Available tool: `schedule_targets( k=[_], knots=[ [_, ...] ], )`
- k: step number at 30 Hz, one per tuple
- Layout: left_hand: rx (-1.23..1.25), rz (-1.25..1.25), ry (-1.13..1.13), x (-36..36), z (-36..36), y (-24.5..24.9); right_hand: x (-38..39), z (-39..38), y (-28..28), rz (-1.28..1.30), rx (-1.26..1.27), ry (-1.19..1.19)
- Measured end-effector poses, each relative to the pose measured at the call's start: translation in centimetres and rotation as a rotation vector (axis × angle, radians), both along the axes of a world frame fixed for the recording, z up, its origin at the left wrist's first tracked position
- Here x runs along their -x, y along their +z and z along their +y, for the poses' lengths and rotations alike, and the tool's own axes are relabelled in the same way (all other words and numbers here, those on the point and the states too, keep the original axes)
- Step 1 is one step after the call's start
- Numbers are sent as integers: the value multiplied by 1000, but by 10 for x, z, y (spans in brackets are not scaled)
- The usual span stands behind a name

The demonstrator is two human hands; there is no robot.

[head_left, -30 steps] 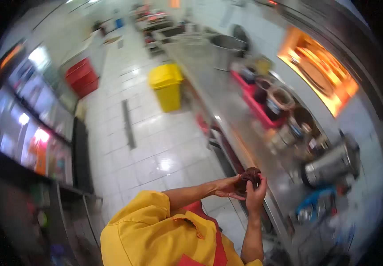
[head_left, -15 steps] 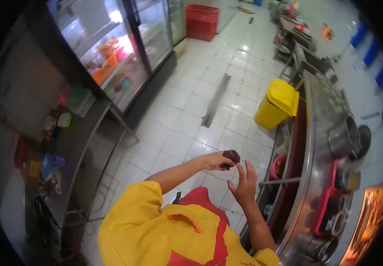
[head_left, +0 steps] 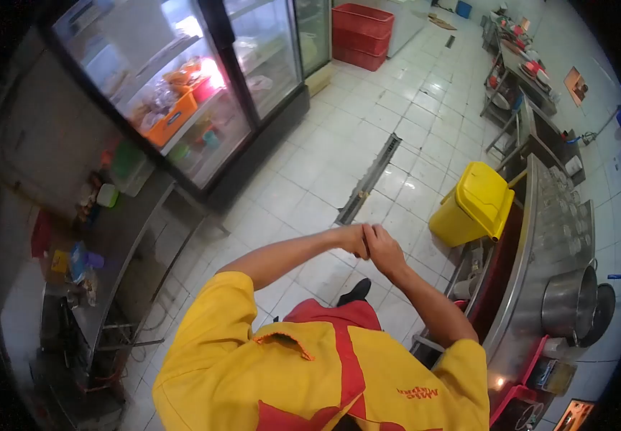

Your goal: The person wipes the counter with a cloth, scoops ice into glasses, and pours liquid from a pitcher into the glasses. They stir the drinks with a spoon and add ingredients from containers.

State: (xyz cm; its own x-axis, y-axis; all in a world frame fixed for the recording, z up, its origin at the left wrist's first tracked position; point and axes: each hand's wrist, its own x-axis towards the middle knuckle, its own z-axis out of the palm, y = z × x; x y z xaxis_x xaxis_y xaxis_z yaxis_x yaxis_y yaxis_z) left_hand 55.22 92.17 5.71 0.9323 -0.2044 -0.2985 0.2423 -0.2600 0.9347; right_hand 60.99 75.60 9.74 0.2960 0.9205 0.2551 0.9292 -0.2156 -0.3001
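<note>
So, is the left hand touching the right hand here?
Touching. The head view shows the left hand and the right hand pressed together in front of the body, with no gap visible between them.

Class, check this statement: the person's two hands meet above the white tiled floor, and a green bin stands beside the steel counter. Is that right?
Not quite. The bin is yellow, not green, as the head view shows. The rest holds: the left hand and right hand meet above the white tiled floor, and the bin stands beside the steel counter.
</note>
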Motion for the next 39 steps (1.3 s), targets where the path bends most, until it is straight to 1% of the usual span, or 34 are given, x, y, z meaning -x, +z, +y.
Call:
schedule_targets(
  k=[1,3,5,7,9,10,13,14,17,20,23,24,27,29,32,34,35,36,38,39],
  knots=[
    [-76,2,38,-31,8,2,-33,12,1,7,33,-6],
    [-393,-215,54,-89,26,2,-91,36,6,-10,66,-6],
    [-389,-153,160,-127,44,30,-145,61,15,-41,67,9],
    [-524,-314,145,-176,71,19,-190,85,22,-80,51,37],
    [-676,-298,166,-222,93,13,-236,111,18,-95,11,50],
    [-679,-198,199,-220,86,83,-253,123,25,-124,39,32],
    [-717,-217,353,-272,118,60,-316,168,4,-107,104,5],
    [-746,-183,363,-287,128,54,-334,183,-6,-133,86,5],
    [-772,-172,434,-341,170,-7,-383,224,-39,-62,130,-60],
    [-794,-201,420,-373,200,-14,-406,261,-30,-30,314,-204],
    [-766,-356,359,-399,235,-31,-428,293,-25,36,513,-273],
    [-814,-282,288,-411,246,-37,-436,303,-28,45,517,-272],
    [-807,-326,303,-437,272,-71,-467,323,-65,71,551,-249],
    [-788,-368,268,-444,287,-75,-486,335,-94,92,600,-194],
    [-740,-435,222,-450,302,-72,-493,348,-92,158,713,-225],
    [-710,-506,223,-457,307,-74,-506,346,-117,180,673,-241],
    [-694,-482,228,-461,307,-77,-511,342,-130,191,648,-249],
    [-682,-459,229,-467,308,-90,-512,342,-128,195,639,-272],
    [-647,-430,210,-475,309,-93,-509,344,-114,204,614,-333],
    [-621,-425,185,-478,310,-88,-508,344,-109,153,557,-317]
  ],
)
